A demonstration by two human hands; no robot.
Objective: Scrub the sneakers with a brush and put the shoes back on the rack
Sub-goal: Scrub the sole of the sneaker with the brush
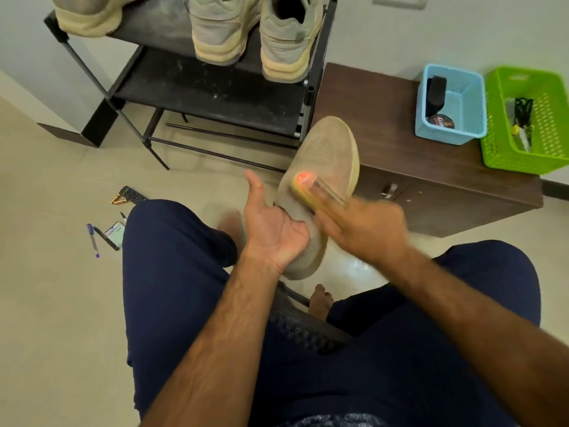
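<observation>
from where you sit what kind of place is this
Probably a home entryway or hallway corner: a black metal shoe rack holding grey sneakers, a low dark wooden cabinet with a blue plastic basket of what may be shoe-care items, and a pale tiled floor.

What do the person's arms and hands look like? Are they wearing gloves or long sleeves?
No gloves and no long sleeves. Both forearms are bare and a bit hairy all the way down. The left hand and right hand are bare too, with no rings, watch or bands that I can see. The right hand looks blurry.
</observation>
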